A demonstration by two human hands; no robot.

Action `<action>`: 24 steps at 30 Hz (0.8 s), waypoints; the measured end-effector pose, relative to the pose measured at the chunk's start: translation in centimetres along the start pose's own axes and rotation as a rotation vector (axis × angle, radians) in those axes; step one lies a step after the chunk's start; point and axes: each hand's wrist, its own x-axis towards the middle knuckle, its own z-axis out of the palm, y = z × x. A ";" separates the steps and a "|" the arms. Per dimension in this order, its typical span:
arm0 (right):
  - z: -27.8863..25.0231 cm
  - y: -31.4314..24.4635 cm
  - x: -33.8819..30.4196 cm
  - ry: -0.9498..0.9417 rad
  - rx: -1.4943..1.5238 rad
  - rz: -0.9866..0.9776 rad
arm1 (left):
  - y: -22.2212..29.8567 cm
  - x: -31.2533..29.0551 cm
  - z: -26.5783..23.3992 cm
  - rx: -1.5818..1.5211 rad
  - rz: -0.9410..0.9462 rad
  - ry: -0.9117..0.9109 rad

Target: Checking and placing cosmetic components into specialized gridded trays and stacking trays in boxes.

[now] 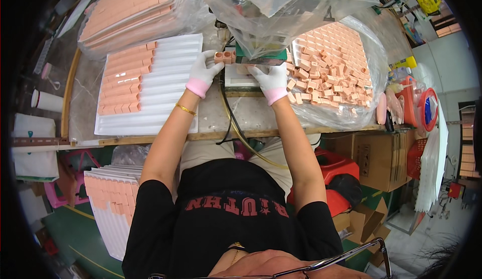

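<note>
Apparently partway through, a short row of peach blocks (225,57) sits at the front of the green machine (261,57), its left end pinched between thumb and fingers of the person's gloved left hand (205,71). The gloved right hand (271,81) reaches to the machine's underside; its fingertips are hidden, so whether it grips anything cannot be told. Leftward, filled rows (120,88) cover part of a white ribbed tray (175,78), with bare grooves remaining. Rightward, a loose heap (326,81) remains unarranged. Beyond the tray stand stacked filled trays (130,10).
</note>
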 end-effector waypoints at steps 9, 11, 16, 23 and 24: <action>-0.6 1.7 -1.0 -0.009 -0.155 0.012 | -0.7 0.0 0.1 -0.082 0.009 -0.017; -0.6 2.3 -1.1 0.025 -0.180 0.008 | -0.8 0.0 0.1 -0.078 0.015 -0.012; -1.6 0.0 -1.2 -0.018 -0.234 0.067 | -0.3 -0.2 -0.1 -0.079 0.016 -0.016; -2.2 -0.9 -0.6 -0.059 -0.196 0.028 | 0.6 -0.8 -0.7 -0.035 0.004 -0.026; -2.0 -0.9 -0.4 -0.055 -0.194 0.024 | 0.8 -0.8 -0.8 -0.035 0.040 -0.027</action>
